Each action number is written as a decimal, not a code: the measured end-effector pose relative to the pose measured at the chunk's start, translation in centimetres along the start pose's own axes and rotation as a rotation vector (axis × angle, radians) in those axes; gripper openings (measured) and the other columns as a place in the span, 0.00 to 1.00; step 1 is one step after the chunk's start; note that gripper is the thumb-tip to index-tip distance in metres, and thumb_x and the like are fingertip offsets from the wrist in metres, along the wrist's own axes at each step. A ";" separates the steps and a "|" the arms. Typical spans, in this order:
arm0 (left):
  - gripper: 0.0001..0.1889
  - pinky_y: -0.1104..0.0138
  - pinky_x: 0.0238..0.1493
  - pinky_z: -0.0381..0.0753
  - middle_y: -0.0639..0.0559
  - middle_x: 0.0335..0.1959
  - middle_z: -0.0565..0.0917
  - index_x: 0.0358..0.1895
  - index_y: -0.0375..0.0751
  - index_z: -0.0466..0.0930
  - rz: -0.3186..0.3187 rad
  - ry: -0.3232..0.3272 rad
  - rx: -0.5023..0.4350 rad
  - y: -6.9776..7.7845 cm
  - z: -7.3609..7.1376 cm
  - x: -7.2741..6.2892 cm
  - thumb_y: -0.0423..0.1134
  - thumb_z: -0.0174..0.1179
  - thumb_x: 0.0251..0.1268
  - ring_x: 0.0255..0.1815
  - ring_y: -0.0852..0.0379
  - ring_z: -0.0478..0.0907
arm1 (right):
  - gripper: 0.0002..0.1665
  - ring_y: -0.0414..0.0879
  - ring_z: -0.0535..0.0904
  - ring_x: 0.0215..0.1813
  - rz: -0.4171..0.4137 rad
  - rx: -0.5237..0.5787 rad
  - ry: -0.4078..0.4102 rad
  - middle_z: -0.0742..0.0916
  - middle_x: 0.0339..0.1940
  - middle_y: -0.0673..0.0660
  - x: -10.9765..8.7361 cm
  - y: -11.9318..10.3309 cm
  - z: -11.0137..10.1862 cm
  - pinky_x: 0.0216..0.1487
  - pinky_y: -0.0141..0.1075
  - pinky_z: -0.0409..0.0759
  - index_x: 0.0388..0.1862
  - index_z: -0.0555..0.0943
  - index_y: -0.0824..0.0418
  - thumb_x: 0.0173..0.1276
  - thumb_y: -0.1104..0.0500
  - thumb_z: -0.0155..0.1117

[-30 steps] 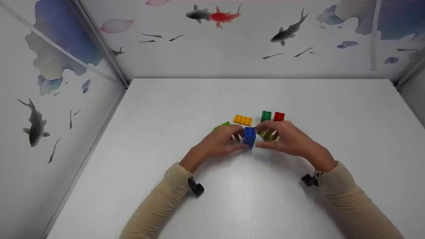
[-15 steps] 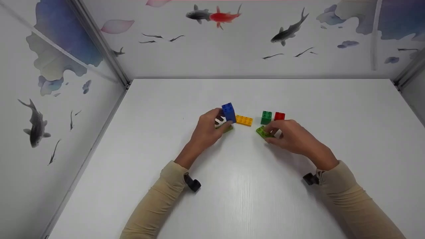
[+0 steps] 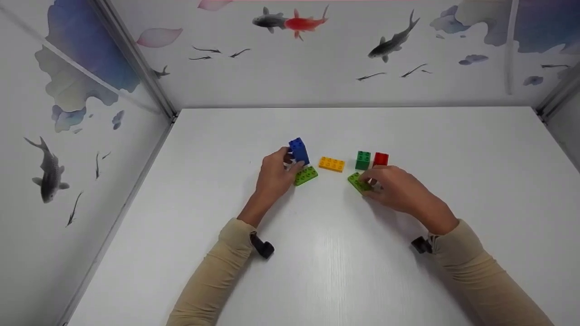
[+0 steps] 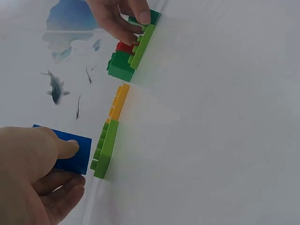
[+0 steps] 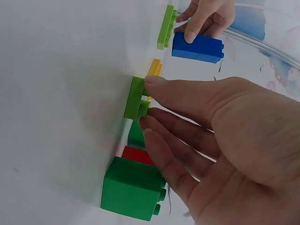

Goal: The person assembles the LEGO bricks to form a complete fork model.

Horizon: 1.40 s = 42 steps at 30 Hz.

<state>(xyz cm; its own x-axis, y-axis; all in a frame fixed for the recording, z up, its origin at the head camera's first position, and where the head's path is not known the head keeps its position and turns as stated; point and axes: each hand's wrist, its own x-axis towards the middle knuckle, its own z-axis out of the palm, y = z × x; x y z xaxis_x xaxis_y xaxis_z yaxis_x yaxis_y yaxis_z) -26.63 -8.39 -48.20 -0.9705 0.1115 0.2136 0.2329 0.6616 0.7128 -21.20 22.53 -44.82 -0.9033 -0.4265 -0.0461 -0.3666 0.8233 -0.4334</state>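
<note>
My left hand pinches a tall blue toy-brick stack between thumb and fingers. A seam crosses the stack's middle. It hangs just above and apart from a light green flat brick, as the left wrist view shows. Further right, my right hand pinches a second light green flat brick with thumb and fingertips. This one sits studs up on the table, its right end covered by the fingers in the head view.
Between the two light green bricks, slightly farther back, lies a yellow flat brick. A dark green brick and a red brick stand behind my right hand. Another dark green brick shows in the right wrist view.
My left hand has carried the blue stack leftward and away from me, from between the hands to above the left light green brick. My right hand has moved slightly right, onto the other light green brick.
</note>
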 end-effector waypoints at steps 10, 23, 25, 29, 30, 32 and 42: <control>0.25 0.59 0.58 0.88 0.45 0.56 0.90 0.69 0.39 0.80 -0.026 -0.013 0.051 -0.2 0.8 0.1 0.43 0.72 0.75 0.53 0.52 0.86 | 0.20 0.55 0.87 0.55 -0.037 -0.067 0.027 0.90 0.57 0.58 -0.2 0.0 0.4 0.58 0.54 0.89 0.58 0.91 0.58 0.68 0.60 0.81; 0.33 0.57 0.66 0.84 0.42 0.59 0.83 0.68 0.35 0.76 -0.107 -0.208 0.019 0.3 -1.0 -0.5 0.52 0.74 0.71 0.57 0.49 0.79 | 0.22 0.56 0.87 0.56 -0.033 -0.070 0.020 0.91 0.58 0.59 -0.1 -0.1 0.4 0.61 0.55 0.89 0.60 0.90 0.58 0.67 0.60 0.81; 0.32 0.57 0.64 0.83 0.43 0.57 0.82 0.65 0.35 0.77 -0.106 -0.242 0.033 0.3 -1.4 -0.7 0.52 0.76 0.68 0.56 0.49 0.77 | 0.22 0.56 0.87 0.56 -0.035 -0.072 0.020 0.91 0.57 0.58 -0.1 -0.1 0.4 0.62 0.55 0.89 0.60 0.90 0.58 0.68 0.61 0.80; 0.27 0.59 0.61 0.83 0.45 0.54 0.83 0.60 0.37 0.80 -0.100 -0.289 0.024 0.3 -1.9 -0.8 0.46 0.79 0.66 0.54 0.50 0.78 | 0.22 0.56 0.87 0.58 -0.035 -0.070 0.017 0.91 0.58 0.59 -0.1 0.0 0.5 0.63 0.56 0.88 0.61 0.89 0.59 0.68 0.62 0.79; 0.25 0.59 0.61 0.83 0.46 0.53 0.83 0.60 0.37 0.81 -0.101 -0.299 0.019 0.3 -1.9 -0.8 0.45 0.79 0.66 0.54 0.51 0.78 | 0.23 0.57 0.87 0.59 -0.033 -0.069 0.016 0.91 0.59 0.59 -0.1 0.0 0.5 0.64 0.56 0.88 0.62 0.88 0.59 0.68 0.62 0.79; 0.22 0.59 0.61 0.84 0.47 0.52 0.85 0.58 0.38 0.83 -0.100 -0.319 0.015 0.2 -2.0 -0.8 0.43 0.79 0.66 0.53 0.51 0.79 | 0.24 0.58 0.86 0.60 -0.027 -0.064 0.010 0.90 0.60 0.60 -0.1 0.0 0.5 0.65 0.56 0.87 0.63 0.87 0.60 0.69 0.63 0.78; 0.18 0.61 0.55 0.85 0.48 0.48 0.87 0.56 0.40 0.89 0.028 -0.445 0.066 0.4 -2.5 -0.6 0.40 0.78 0.66 0.48 0.52 0.80 | 0.30 0.59 0.87 0.61 -0.035 -0.070 0.021 0.91 0.60 0.63 -0.1 0.1 0.7 0.65 0.57 0.87 0.68 0.83 0.65 0.69 0.61 0.79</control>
<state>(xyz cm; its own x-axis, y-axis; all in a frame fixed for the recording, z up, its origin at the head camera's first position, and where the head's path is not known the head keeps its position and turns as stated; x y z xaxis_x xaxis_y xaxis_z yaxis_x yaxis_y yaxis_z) -25.80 -10.03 -46.40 -0.8993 0.4287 -0.0862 0.2693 0.6983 0.6632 -20.99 22.38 -45.51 -0.8940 -0.4479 -0.0124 -0.4120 0.8325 -0.3704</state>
